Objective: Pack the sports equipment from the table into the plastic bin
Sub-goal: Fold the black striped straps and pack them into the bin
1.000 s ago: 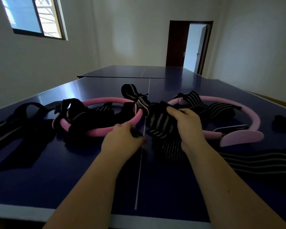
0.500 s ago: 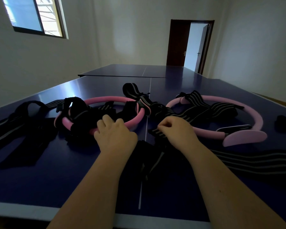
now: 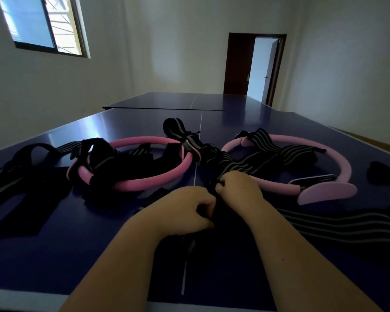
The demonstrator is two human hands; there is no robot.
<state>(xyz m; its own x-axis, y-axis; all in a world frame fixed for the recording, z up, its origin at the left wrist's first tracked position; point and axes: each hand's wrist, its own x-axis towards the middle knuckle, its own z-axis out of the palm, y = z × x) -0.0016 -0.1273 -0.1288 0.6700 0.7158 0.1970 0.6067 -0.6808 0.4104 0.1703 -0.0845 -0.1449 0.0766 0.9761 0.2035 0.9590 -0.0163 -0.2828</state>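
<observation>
Along the counter's (image 3: 77,255) left edge I see a tangle of black straps (image 3: 20,176). Next to it lies the left pink Pilates ring (image 3: 167,174), flat, with dark gear heaped across it. Near the front edge, on the white centre line, my left hand (image 3: 182,208) is clenched on a bunched black striped strap (image 3: 236,165). My right hand (image 3: 239,188) is just beside it and pinches the same strap. This strap runs back over the right pink Pilates ring (image 3: 345,167). Another striped band (image 3: 336,224) lies toward the right edge, and a small dark item (image 3: 383,174) sits there too, too dim to identify.
</observation>
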